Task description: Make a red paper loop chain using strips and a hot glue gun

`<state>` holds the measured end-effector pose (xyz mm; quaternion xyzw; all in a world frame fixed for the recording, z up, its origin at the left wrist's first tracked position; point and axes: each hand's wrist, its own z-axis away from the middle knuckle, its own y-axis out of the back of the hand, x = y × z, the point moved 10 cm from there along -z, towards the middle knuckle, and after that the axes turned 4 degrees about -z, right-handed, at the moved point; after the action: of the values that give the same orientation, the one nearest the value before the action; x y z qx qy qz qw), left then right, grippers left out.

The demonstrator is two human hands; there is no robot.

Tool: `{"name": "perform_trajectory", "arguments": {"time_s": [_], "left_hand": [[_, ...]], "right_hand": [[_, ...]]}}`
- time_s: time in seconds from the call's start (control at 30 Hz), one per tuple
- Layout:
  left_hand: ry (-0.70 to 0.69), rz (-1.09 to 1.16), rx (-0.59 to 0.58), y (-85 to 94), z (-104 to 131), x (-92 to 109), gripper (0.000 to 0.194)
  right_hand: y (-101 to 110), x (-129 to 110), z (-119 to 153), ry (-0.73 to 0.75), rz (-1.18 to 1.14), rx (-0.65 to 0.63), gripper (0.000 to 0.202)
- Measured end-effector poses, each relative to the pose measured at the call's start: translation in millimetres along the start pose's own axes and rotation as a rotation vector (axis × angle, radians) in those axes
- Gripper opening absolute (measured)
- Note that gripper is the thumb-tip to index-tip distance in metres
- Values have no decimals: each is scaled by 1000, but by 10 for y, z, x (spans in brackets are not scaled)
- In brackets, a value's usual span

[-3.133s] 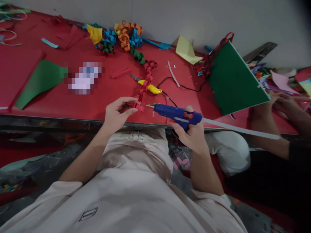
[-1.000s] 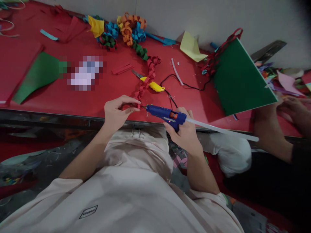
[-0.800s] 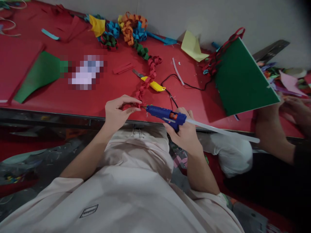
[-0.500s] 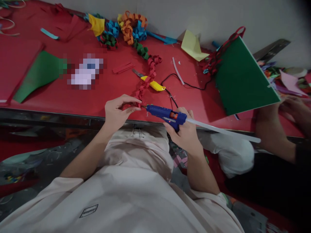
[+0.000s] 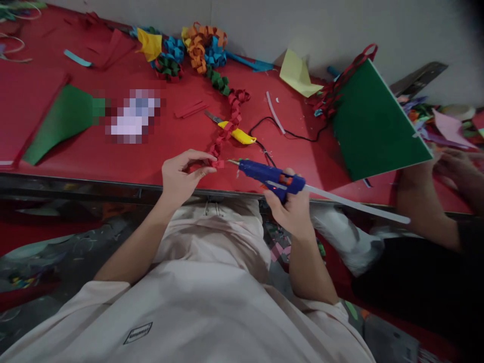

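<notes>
My left hand pinches the near end of a paper chain at the table's front edge, where a red strip shows at the fingertips. The chain runs away from me, red first, then green, to an orange and blue heap near the wall. In my right hand is a blue hot glue gun, its nozzle pointing left, a short gap from the red strip. A long clear glue stick juts from its back. Under the red links lies a yellow utility knife, blade out.
A green board leans up at the right, beside a co-worker's hands. A black cord crosses the red table. Red strips, a blurred-out pale object and green paper lie leftward.
My right hand has drawn the glue gun back to the right, so its nozzle is now apart from the red paper. My left hand keeps its pinch almost in place.
</notes>
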<state>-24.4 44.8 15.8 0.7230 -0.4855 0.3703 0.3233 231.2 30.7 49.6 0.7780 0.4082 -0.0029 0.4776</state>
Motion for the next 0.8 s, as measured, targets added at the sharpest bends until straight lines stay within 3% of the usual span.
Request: {"name": "perform_trajectory", "arguments": {"time_s": [0.13, 0.27, 0.37, 0.43, 0.47, 0.53, 0.57, 0.6, 0.7, 0.8], "left_hand": [[26, 10, 29, 32, -7, -27, 22], [36, 46, 26, 25, -24, -18, 21], [70, 71, 36, 41, -26, -32, 23], [98, 81, 53, 72, -14, -44, 24], [112, 84, 57, 85, -3, -50, 24], [134, 91, 50, 96, 23, -54, 24], [142, 96, 42, 95, 37, -52, 24], [146, 102, 36, 94, 48, -45, 24], [138, 112, 40, 109, 66, 0, 25], [115, 117, 30, 109, 64, 56, 26]], "right_hand": [[176, 588, 85, -147, 50, 59, 38], [213, 1275, 123, -253, 131, -47, 48], [173, 1523, 221, -294, 184, -97, 53], [290, 1411, 326, -292, 213, 101, 52], [406, 1256, 412, -275, 218, 287, 48], [632, 832, 687, -258, 224, 721, 26], [611, 583, 724, -208, 192, 795, 18], [507, 332, 637, -125, 118, 744, 13], [57, -303, 97, 55, -135, 352, 22], [-221, -615, -370, 89, -318, 117, 41]]}}
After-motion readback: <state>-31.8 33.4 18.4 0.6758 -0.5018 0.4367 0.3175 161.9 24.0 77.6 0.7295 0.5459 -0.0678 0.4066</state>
